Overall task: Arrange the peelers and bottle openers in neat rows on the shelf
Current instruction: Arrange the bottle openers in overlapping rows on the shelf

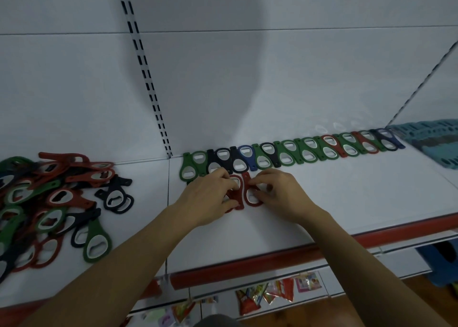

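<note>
A red bottle opener (239, 195) is pinched under the curled fingers of the left hand (210, 197), and a second red opener (246, 190) is gripped by the right hand (280, 195), both flat on the shelf (347, 202). Just past the fingertips a row of openers (297, 150) is laid out. A jumbled pile (49, 202) is dumped off to the left hand's outer side.

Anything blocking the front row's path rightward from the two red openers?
Nothing visible. The shelf right of the red openers is bare up to the blue basket; only the right hand gripping one is there.
</note>
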A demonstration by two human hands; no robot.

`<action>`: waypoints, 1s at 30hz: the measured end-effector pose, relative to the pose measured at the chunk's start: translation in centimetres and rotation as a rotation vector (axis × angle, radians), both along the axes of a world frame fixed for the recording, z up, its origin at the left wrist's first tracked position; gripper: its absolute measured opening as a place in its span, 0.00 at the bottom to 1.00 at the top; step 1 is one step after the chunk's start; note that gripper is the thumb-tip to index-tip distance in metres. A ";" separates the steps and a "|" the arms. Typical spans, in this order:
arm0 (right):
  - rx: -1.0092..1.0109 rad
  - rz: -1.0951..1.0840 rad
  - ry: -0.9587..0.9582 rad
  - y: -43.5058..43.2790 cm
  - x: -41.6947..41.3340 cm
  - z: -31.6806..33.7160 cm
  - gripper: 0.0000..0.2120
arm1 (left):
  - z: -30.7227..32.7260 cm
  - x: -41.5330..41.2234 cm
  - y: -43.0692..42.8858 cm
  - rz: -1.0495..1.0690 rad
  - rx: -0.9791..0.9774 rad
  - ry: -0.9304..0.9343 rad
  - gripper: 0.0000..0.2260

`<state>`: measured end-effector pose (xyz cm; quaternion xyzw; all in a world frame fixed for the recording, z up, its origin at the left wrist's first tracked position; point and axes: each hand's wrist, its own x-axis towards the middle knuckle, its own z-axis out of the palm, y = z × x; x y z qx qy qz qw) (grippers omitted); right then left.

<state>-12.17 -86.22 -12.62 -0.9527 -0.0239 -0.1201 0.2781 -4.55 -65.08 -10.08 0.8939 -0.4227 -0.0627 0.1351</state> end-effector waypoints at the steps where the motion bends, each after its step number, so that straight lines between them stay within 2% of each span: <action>1: 0.002 -0.001 -0.006 0.0 0.0 0.0 0.11 | 0.0 0.0 0.0 0.000 0.000 0.005 0.20; 11: 0.009 0.034 -0.001 0.2 0.1 0.0 0.11 | 0.2 0.2 -0.1 -0.005 0.022 0.029 0.19; 13: 0.023 0.033 0.004 0.1 -0.1 0.0 0.11 | 0.4 0.4 -0.1 0.013 -0.030 0.081 0.18; 15: 0.101 -0.017 -0.051 0.0 -0.4 0.0 0.11 | 1.0 0.9 -0.1 0.082 -0.258 0.253 0.18; 17: 0.239 -0.100 -0.141 0.3 -0.6 0.4 0.09 | 2.1 1.0 -0.1 0.169 -0.613 0.583 0.21; 19: 0.443 -0.124 -0.157 1.2 -0.5 1.1 0.05 | 3.0 0.8 -0.4 0.173 -0.929 0.919 0.26; 21: 0.698 -0.069 -0.104 2.4 -0.3 1.7 0.08 | 3.4 0.1 -1.1 0.119 -1.129 1.129 0.25; 23: 0.907 -0.017 -0.082 3.3 -0.1 2.1 0.13 | 3.4 -0.7 -1.8 0.094 -1.216 1.204 0.22; 26: 1.051 -0.034 -0.076 3.9 0.0 2.3 0.16 | 3.0 -1.2 -2.4 0.159 -1.276 1.215 0.22; 30: 1.136 -0.070 -0.053 4.1 -0.1 2.5 0.16 | 2.6 -1.4 -2.2 0.145 -1.306 1.273 0.32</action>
